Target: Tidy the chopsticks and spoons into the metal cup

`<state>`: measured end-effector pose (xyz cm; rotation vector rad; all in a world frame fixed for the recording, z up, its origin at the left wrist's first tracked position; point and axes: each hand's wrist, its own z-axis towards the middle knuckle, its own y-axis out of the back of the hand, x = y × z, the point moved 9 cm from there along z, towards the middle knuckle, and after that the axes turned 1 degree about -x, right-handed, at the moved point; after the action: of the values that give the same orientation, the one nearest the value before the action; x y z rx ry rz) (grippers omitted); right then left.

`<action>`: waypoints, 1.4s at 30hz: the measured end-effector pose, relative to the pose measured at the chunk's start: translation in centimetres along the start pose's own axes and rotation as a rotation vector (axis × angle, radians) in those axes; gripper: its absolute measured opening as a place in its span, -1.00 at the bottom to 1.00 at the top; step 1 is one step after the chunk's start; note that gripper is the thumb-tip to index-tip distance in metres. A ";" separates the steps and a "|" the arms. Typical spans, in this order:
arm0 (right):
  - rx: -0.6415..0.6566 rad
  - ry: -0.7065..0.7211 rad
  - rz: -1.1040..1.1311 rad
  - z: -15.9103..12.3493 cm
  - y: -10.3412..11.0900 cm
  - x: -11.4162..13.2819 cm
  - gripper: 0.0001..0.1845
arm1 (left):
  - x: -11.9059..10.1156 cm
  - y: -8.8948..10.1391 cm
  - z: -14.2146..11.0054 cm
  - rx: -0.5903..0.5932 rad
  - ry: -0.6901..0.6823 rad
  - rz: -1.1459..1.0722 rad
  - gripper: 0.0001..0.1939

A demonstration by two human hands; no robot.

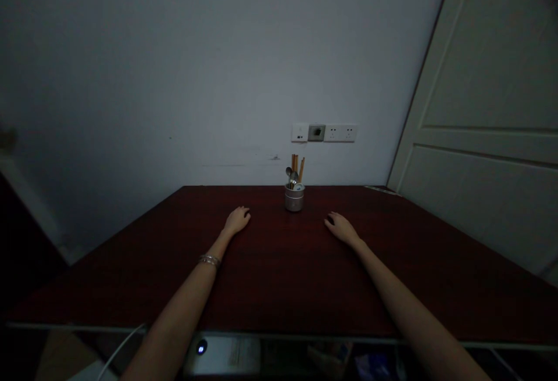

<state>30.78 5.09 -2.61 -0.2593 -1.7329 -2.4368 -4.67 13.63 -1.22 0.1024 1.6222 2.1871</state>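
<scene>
A small metal cup (294,198) stands near the far edge of a dark red wooden table (279,276). It holds wooden chopsticks and a few metal spoons. My left hand (238,220) rests palm down on the table, to the left of the cup and a little nearer me, with its fingers curled under. A silver bracelet (210,261) circles that wrist. My right hand (341,228) lies flat on the table to the right of the cup, fingers stretched forward. Neither hand touches the cup or holds anything.
A pale wall stands behind the table with a row of sockets (325,132) above the cup. A white door (488,137) is at the right. Below the table's near edge sit a device with a small light (201,348) and a white cable (117,352).
</scene>
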 end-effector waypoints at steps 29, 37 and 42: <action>0.010 -0.007 0.016 -0.7 0.7 0.5 -0.48 | 0.3 0.0 -0.1 -0.008 0.013 -0.022 -0.57; -0.016 0.015 -0.005 -1.1 1.4 1.2 -0.49 | 0.1 0.4 0.1 -0.043 -0.006 -0.050 -0.58; -0.037 0.016 -0.031 -1.2 1.6 1.3 -0.50 | -0.5 1.2 0.4 -0.109 -0.001 -0.123 -0.51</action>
<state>29.77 3.37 -1.20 -0.2177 -1.6997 -2.4877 -4.38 13.53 0.09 -0.0270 1.4643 2.1749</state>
